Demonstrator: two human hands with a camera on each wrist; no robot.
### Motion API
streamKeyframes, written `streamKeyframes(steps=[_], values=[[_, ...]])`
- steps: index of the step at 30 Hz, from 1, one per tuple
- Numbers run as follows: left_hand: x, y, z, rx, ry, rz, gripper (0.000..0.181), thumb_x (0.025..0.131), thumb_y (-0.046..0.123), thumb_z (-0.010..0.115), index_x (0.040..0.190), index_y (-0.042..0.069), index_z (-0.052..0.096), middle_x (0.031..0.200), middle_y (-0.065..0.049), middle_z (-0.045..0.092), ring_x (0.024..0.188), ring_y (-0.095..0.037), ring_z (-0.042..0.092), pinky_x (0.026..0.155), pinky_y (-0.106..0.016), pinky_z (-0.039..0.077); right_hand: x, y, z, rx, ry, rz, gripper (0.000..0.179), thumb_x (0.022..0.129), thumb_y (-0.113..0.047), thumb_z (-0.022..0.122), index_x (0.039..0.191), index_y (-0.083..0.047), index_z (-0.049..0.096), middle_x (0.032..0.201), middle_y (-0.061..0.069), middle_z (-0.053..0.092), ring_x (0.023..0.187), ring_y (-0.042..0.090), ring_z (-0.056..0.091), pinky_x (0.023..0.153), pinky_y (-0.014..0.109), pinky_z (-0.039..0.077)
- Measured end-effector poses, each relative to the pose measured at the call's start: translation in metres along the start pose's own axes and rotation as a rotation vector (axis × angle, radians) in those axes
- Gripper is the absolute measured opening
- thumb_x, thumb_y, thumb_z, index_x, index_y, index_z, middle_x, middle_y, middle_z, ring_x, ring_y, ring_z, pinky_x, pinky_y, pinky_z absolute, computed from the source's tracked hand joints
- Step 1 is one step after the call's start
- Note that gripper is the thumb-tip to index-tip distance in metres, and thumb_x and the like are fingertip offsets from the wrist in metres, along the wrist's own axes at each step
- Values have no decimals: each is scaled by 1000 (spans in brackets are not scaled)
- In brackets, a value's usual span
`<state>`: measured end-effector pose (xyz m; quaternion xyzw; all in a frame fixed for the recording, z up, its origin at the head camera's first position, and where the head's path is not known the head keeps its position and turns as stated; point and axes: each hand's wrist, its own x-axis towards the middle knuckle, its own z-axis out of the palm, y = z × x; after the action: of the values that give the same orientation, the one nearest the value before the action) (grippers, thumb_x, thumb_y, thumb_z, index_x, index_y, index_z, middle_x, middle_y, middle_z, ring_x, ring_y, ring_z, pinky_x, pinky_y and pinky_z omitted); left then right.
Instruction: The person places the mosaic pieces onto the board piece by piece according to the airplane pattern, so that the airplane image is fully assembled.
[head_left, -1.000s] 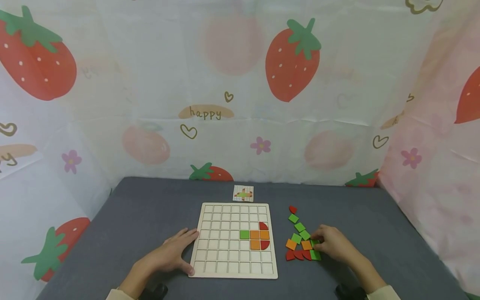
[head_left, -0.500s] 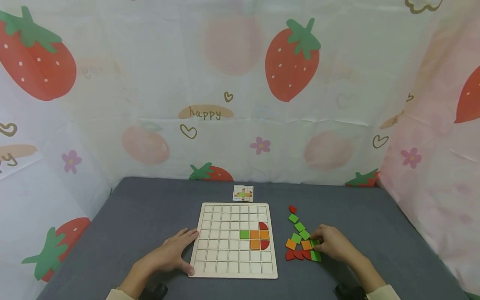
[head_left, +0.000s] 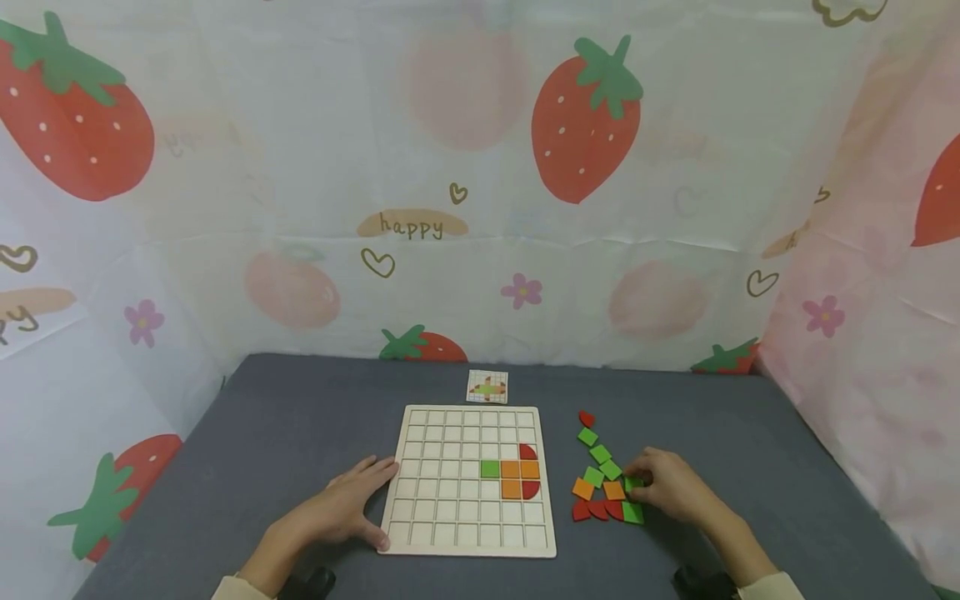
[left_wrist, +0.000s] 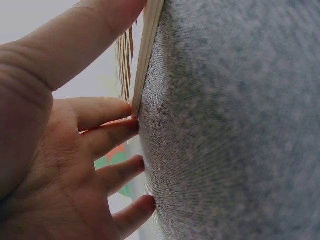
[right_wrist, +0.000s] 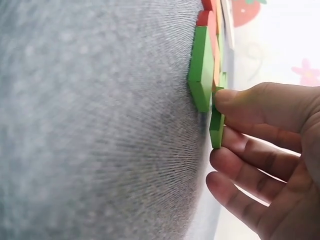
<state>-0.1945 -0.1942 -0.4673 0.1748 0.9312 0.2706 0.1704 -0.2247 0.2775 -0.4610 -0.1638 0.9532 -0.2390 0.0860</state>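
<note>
A pale wooden grid board [head_left: 441,510] lies at the middle of the table. My left hand [head_left: 337,504] rests at its left side, fingers spread, with the thumb at the near corner and fingertips along the edge. On the board's right part sit one green square, several orange squares and two red quarter-round tiles. To the right of the board, my right hand [head_left: 671,487] pinches a green square tile [right_wrist: 217,127] between thumb and fingers. Just nearer lies another green square tile [head_left: 633,513], seen large in the right wrist view.
Beside the right hand lie loose tiles: several green squares [head_left: 599,454], two orange squares [head_left: 582,488] and several red quarter-rounds [head_left: 581,510]. A small pattern card [head_left: 487,387] lies beyond the board. Strawberry-print cloth [head_left: 480,292] hangs behind the dark grey table [head_left: 322,425].
My right hand has shifted very slightly to the right with the green square tile between its fingers. The left hand and the board stay put.
</note>
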Motion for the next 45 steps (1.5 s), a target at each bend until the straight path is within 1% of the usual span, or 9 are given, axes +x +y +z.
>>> streamKeyframes(steps=[2,5,8,13,15,21,29,36,45], values=[[0,1,-1,-1,-1,4,106,61,33,88,148,0,38,156,-19,33,146,-48,20,108,-71,21,0,0,-1,4,12,5,22,78,-11,78,99,-5,74,90,-2,62,80,11,58,66,26,48],[0,2,-2,-4,-2,11,106,61,33,88,148,0,38,157,-19,33,146,-48,20,108,-72,20,0,-2,-1,3,29,-12,23,79,-13,78,100,-5,74,89,-3,61,79,10,55,66,26,47],[0,2,-2,0,-5,22,106,62,34,88,148,0,37,157,-19,33,146,-48,20,107,-72,20,0,-5,-1,15,33,-47,24,80,-16,77,101,-5,74,90,-2,62,78,8,53,65,25,46],[-4,-1,0,1,11,35,107,61,36,88,148,-1,37,156,-20,34,146,-48,21,107,-72,20,1,-16,1,43,43,-99,26,81,-17,77,103,-4,74,94,-1,65,81,9,56,67,24,49],[-5,-1,0,-5,21,35,107,61,36,88,148,-1,38,156,-20,34,146,-48,21,107,-72,20,3,-21,3,45,51,-96,25,80,-16,77,103,-5,74,95,-1,65,82,10,57,69,24,50],[-6,2,-1,-6,31,56,105,61,34,88,147,-1,38,155,-21,35,145,-50,21,107,-72,20,9,-32,7,47,78,-115,22,81,-13,76,102,-6,74,90,-3,62,79,10,55,66,22,48],[-4,5,-2,-9,12,28,105,61,32,88,147,-2,37,156,-21,34,145,-50,20,107,-73,20,20,-48,16,52,84,-188,19,82,-11,75,100,-4,74,89,-3,62,80,10,56,69,22,51],[-4,3,-2,-15,6,24,106,61,33,88,148,-2,37,156,-21,33,146,-49,19,107,-73,19,26,-62,22,102,79,-194,21,83,-12,75,102,-4,74,95,-1,66,83,13,59,72,23,51],[-2,2,-1,-19,-5,17,107,62,33,88,148,-1,36,157,-21,32,146,-49,19,108,-72,19,35,-79,30,125,57,-208,24,83,-12,75,105,-3,73,98,1,65,87,16,60,74,24,51]])
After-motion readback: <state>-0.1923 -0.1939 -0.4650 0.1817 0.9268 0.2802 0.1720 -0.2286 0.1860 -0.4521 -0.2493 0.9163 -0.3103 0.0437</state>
